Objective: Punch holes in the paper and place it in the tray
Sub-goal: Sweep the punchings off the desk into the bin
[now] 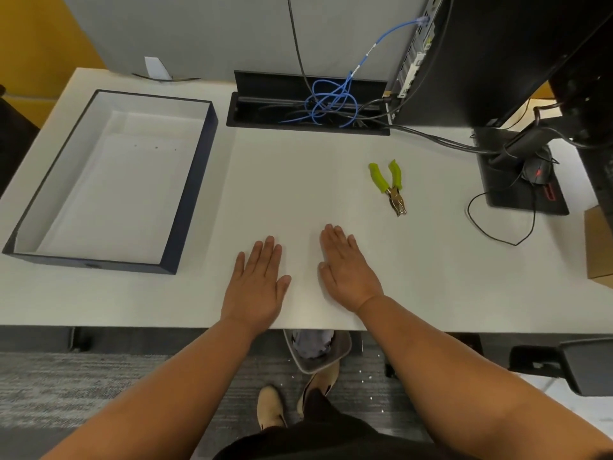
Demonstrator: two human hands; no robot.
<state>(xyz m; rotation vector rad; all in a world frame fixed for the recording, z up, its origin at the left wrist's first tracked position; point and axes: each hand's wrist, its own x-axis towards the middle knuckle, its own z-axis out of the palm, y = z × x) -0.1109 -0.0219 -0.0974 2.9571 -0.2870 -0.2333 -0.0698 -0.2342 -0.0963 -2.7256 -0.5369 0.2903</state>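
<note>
Both hands, left hand (257, 287) and right hand (346, 268), lie flat, holding nothing, on the paper (298, 194) at the desk's near edge; the right should take the punch (391, 187) lying far-right while the left steadies the sheet, the tray (185, 200) waiting left.

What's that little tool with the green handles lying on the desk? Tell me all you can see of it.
It is a plier-style hole punch: two lime-green handles, seemingly rubber-coated, spread apart and pointing away from the person, joined to a shiny metal head pointing toward them. It lies flat on the white desk, beyond the right hand, which does not touch it. Nothing else touches it.
</note>
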